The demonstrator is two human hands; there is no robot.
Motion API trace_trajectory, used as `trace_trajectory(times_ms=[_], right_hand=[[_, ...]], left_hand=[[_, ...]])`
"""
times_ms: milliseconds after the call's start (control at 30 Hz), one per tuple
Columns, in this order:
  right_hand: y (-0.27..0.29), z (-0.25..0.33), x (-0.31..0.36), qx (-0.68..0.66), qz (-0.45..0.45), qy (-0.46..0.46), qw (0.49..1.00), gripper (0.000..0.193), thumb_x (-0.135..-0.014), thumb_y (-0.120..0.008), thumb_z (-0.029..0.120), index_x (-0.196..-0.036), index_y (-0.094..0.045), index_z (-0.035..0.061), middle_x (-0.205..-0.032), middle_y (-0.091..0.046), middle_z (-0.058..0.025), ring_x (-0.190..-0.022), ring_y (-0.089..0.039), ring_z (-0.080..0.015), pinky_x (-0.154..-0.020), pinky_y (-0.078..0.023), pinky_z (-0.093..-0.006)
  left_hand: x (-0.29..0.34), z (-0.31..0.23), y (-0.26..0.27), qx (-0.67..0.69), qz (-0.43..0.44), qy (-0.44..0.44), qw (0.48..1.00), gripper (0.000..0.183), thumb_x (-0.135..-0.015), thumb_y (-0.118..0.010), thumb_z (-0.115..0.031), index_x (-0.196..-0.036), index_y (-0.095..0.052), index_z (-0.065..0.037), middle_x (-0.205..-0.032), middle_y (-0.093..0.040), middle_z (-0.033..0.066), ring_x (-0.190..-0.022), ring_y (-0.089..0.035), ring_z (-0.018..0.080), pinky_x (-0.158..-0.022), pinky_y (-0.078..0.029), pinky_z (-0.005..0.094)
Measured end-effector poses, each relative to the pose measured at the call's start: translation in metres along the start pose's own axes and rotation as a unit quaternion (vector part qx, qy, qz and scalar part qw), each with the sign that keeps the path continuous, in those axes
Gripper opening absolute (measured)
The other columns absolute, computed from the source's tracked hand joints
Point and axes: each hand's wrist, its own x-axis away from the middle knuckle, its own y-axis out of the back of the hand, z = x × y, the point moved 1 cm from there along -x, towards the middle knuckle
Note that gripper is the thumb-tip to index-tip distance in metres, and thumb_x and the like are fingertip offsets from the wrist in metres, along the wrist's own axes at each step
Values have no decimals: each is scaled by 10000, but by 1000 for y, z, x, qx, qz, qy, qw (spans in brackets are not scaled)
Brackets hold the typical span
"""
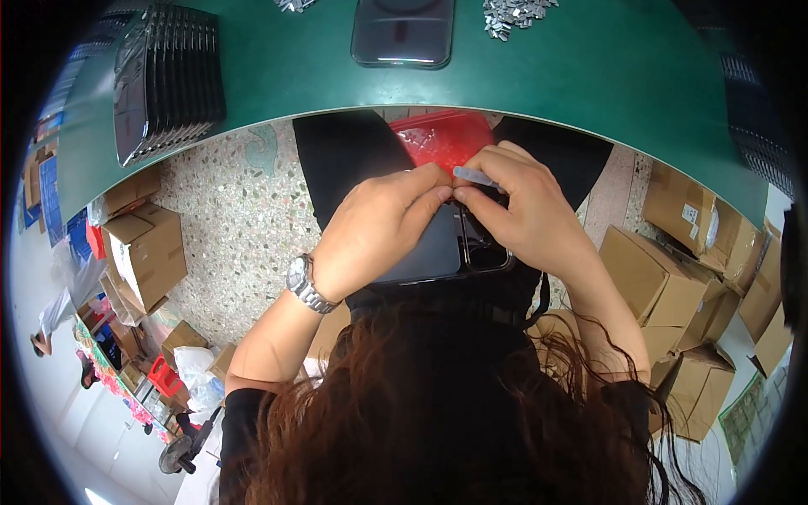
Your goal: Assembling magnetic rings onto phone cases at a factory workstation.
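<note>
Over my lap, both hands meet fingertip to fingertip. My left hand (389,212), with a silver watch (305,284) at the wrist, is closed at the upper edge of a flat dark phone case (429,247). A glossy black rim with a rounded opening (486,255) shows at the case's right side. My right hand (526,200) is closed in a pinch on a small pale translucent strip (475,175). The spot where the fingertips touch is hidden by the fingers. Just beyond them, between my knees, lies a red plastic bag (442,139) with small bits in it.
On the green table (581,76) ahead stand a row of black phone cases (172,80) at left, a single dark case (402,34) and a heap of small silver pieces (515,13). Cardboard boxes (147,252) are on the left floor; more boxes (656,278) crowd the right.
</note>
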Motion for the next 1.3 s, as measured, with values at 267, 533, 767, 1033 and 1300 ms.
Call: trace_trajectory(times_ms=[267,533,767,1033,1300], right_hand=[[3,-4,-2,79,22,92,992,115,-830,-677,82,-914,-627,22,-927,-639,-104,-910,-590,-341,-785,-498,-448],[-5,-8,-10,95,34,68,993,99,-835,-653,62,-909,-609,12,-907,-637,-123,-929,-609,-358,-781,-498,-485],[-19,-11,-13,104,67,28,992,118,-870,-633,90,-959,-624,14,-952,-654,-131,-981,-615,-372,-804,-497,-501],[-14,-17,3,159,108,27,981,294,-971,-580,151,-1217,-635,-1,-1056,-668,-112,-1049,-643,-317,-842,-522,-470],[-33,-31,-3,184,124,35,974,179,-904,-568,83,-1054,-626,5,-976,-651,-122,-940,-673,-329,-741,-548,-455]], left_hand=[[-1,8,2,18,33,59,998,174,-976,-629,-156,-1010,-654,13,-932,-703,242,-880,-664,459,-756,-514,505],[-3,8,-3,-18,-1,29,999,130,-985,-647,-111,-963,-648,17,-803,-657,221,-654,-629,378,-589,-471,409],[-3,25,-10,-89,-10,-17,996,138,-965,-662,-149,-953,-636,-14,-828,-659,196,-713,-650,410,-617,-501,473],[-3,25,-16,-200,43,-13,979,109,-995,-623,-181,-997,-641,-74,-814,-659,124,-717,-669,382,-617,-541,481],[-11,25,-20,-239,59,23,969,94,-1013,-599,-164,-1022,-601,-71,-823,-667,146,-747,-677,381,-647,-539,483]])
